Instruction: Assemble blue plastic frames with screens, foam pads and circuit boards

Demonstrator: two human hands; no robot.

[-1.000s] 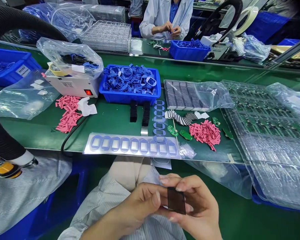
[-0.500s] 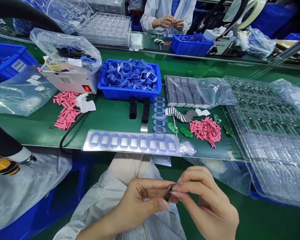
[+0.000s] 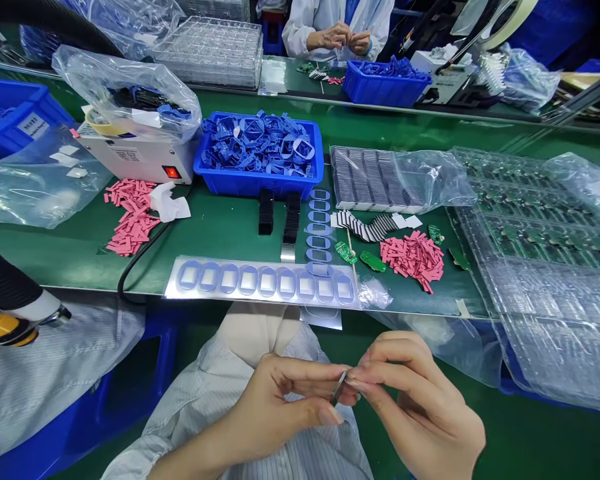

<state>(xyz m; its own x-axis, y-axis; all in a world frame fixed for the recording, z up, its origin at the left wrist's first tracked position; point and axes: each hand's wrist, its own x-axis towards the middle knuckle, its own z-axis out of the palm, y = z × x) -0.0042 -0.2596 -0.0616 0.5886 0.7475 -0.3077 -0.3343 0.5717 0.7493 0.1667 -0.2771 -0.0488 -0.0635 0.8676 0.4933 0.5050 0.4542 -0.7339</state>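
Both my hands meet low in the view, over my lap. My left hand and my right hand pinch a small dark flat plate between thumbs and fingertips; it is seen almost edge-on. On the green table edge just beyond lies a clear strip of blue oval rings. A second short strip of rings runs away from it.
A blue bin of blue frames stands behind two black stacks. Pink strips lie in piles, with green circuit boards between. Clear trays fill the right. A white box with a red switch sits left. Another person works opposite.
The dark plate was held flat facing me; it has been turned edge-on between my fingertips. My view has tilted slightly downward.
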